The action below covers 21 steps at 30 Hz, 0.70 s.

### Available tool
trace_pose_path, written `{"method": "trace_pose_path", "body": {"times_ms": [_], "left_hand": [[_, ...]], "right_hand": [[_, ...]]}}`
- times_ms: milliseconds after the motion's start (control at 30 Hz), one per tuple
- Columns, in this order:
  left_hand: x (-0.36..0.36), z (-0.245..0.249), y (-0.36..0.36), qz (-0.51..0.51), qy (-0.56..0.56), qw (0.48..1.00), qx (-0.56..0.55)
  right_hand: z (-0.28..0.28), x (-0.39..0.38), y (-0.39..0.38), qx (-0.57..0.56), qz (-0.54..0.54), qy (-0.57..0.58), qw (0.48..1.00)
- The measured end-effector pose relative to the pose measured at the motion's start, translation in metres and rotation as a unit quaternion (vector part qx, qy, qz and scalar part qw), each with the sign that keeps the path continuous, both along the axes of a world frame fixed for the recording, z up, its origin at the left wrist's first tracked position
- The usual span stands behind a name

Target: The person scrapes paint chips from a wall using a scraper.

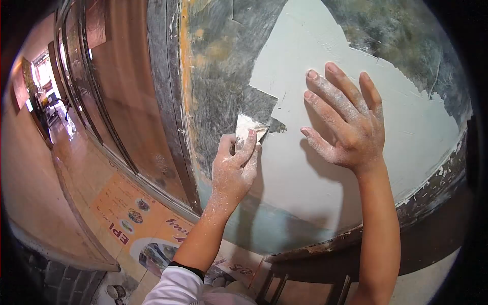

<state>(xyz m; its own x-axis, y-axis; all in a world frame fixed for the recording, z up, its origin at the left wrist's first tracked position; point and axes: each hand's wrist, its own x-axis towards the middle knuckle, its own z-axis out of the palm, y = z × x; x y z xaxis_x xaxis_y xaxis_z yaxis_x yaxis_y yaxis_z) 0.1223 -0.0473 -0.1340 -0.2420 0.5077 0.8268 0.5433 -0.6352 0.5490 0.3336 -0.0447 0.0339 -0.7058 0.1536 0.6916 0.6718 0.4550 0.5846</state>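
My left hand (235, 165), dusted with white, is closed on a small flat scraper (249, 129) that carries white paste. The scraper's edge lies at the left border of a large patch of white filler (300, 56) on a grey, mottled wall surface (218, 76). To the right, my right hand (345, 114) has its fingers spread over the white filler and holds nothing. Its fingertips are at or close to the surface; contact is hard to tell. White powder covers its fingers.
An orange printed banner (122, 203) lies on the floor at lower left. Brown glazed panels (127, 91) stand left of the wall surface. Dark bars (277, 290) show at bottom centre. A dark ledge (432, 188) runs beneath the filler. A bright passage (66, 122) opens at far left.
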Motion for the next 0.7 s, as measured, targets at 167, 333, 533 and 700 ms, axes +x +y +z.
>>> {"method": "trace_pose_path", "body": {"times_ms": [167,333,533,700], "left_hand": [[0.001,0.017,0.003,0.024,0.019,0.999,-0.012],[0.002,0.027,0.0,0.047,0.045,0.998,0.003],[0.005,0.036,-0.002,0.033,0.024,0.999,-0.009],[0.006,0.039,0.003,0.04,0.023,0.999,0.007]], "right_hand": [[-0.001,0.002,0.002,-0.009,-0.001,0.005,1.0],[-0.002,0.001,0.001,-0.004,0.006,0.009,1.0],[-0.001,0.0,0.001,-0.003,0.009,0.012,1.0],[-0.002,-0.001,0.001,-0.003,-0.001,0.012,1.0]]}}
